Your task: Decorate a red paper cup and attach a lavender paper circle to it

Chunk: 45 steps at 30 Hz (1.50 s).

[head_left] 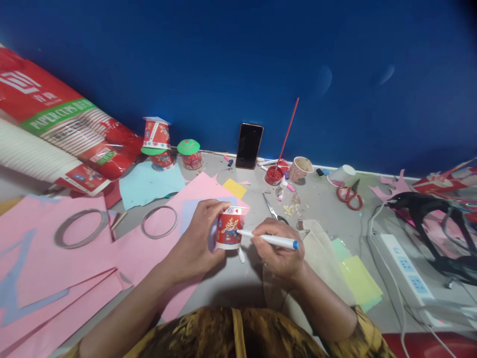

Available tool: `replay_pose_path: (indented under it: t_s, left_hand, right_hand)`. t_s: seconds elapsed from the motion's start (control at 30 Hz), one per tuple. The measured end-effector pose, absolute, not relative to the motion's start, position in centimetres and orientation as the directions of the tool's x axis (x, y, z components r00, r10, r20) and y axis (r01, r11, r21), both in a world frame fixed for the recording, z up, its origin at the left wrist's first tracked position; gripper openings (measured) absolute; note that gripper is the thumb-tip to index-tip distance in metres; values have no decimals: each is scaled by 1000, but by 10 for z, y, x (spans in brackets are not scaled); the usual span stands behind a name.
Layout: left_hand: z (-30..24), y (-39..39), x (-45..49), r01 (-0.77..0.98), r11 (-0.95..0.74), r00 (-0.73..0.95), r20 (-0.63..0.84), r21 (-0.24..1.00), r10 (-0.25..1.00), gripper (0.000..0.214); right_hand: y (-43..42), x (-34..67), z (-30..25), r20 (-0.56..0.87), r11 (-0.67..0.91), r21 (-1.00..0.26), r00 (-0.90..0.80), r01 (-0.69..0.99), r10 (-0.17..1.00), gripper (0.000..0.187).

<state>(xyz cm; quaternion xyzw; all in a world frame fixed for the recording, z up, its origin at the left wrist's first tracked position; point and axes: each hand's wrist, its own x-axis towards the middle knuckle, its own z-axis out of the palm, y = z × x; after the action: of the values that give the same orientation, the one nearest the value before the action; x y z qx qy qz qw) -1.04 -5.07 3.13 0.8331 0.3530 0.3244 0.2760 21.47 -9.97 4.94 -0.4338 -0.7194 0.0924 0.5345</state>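
My left hand (199, 232) is wrapped round the left side of a small red paper cup (230, 227) printed with a cartoon figure. It holds the cup above the table, over the edge of pink paper. Between the fingers of my right hand (279, 248) is a white marker (274, 239) with a blue end pointing right. Its tip meets or nearly meets the cup's printed side; I cannot tell whether it touches. A small white piece (241, 255) shows just below the cup. Scissors (274, 209) lie behind my right hand, partly hidden.
Pink sheets (141, 253) with tape rings (159, 222) spread to the left, beside bagged paper cups (74, 119). A phone (249, 145) leans on the blue wall. Red-handled scissors (349, 196), yellow notes (359, 278) and a power strip (404, 268) lie right.
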Motion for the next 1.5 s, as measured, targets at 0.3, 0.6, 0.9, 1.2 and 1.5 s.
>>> replay_pose_path:
  t_s: [0.3,0.6,0.9,1.2,1.5]
  left_hand:
    - [28,-53,-9,436,-599,538,340,671,772,93]
    - [35,-55,-7,466,-626,554,345,625,758,89]
    - [35,-55,-6,480,-623,555,337,617,761,91]
    - [37,-56,-5,487,-632,569,329,604,753,89]
    - [35,-54,-8,512,-617,546,328,598,771,89]
  right_hand:
    - [-101,210,47,683,626,-597,-93,502,725,14]
    - [-100,209,45,692,638,-582,-106,504,714,14]
    - [-102,210,46,679,625,-576,-118,526,725,14]
    - [-100,207,43,691,651,-579,-129,491,711,12]
    - [-101,208,48,707,657,-587,-97,473,701,12]
